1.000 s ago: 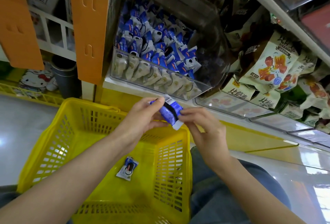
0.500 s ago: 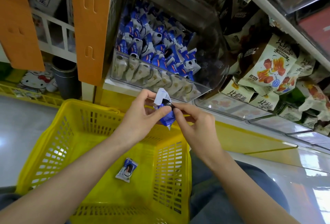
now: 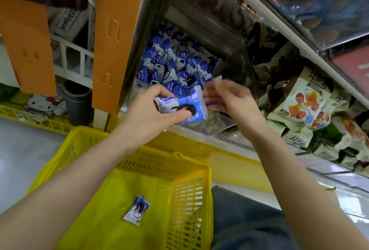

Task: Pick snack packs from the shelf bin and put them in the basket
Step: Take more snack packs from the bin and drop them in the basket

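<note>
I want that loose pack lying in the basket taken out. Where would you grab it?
The snack pack lies flat on the yellow basket's floor, tilted, clear of the walls. Come straight down through the open top and pinch its two long edges across the bulging middle; the flat crimped ends look likely to slip.

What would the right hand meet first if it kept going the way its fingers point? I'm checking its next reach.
Probably the snack pack held by the left hand; the right hand points left at its edge, though depth is unclear.

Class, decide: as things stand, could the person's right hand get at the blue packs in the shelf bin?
Probably yes: the right hand hovers at the bin's open front, nothing between it and the blue packs.
</note>
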A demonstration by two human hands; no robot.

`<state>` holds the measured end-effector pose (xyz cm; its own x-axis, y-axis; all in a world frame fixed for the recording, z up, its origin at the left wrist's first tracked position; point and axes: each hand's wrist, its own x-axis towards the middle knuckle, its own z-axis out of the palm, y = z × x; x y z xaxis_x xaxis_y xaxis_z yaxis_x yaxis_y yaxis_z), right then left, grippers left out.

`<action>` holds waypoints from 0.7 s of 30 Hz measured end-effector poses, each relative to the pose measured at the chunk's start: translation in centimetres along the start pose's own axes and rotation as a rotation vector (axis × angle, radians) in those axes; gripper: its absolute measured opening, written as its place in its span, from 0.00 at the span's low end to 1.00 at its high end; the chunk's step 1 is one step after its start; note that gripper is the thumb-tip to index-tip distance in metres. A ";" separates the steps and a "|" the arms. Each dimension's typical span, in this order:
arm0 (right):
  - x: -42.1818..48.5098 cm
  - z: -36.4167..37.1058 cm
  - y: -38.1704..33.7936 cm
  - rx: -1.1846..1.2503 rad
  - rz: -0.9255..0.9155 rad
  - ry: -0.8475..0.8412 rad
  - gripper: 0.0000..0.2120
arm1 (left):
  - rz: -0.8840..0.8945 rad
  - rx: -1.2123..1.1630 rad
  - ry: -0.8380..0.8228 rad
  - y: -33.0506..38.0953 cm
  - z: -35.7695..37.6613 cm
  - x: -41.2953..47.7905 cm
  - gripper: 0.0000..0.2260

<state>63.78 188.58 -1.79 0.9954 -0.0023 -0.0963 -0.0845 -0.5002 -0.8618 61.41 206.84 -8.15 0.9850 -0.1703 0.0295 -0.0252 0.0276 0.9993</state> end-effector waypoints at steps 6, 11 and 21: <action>12.3 -0.9 1.2 -0.455 -0.089 0.385 0.12 | -0.078 -0.126 0.055 0.5 -0.2 0.8 0.16; 18.2 -1.1 1.9 -0.670 0.115 0.338 0.14 | -0.063 -0.180 0.082 0.6 -0.2 0.8 0.24; 19.2 -1.7 2.1 -0.769 0.130 0.176 0.14 | -0.028 -0.256 0.056 0.6 -0.7 0.6 0.23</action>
<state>82.83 185.98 -4.63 0.9779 -0.2059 -0.0369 -0.2083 -0.9433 -0.2583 62.13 207.46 -7.54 0.9928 -0.1198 -0.0063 0.0392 0.2735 0.9611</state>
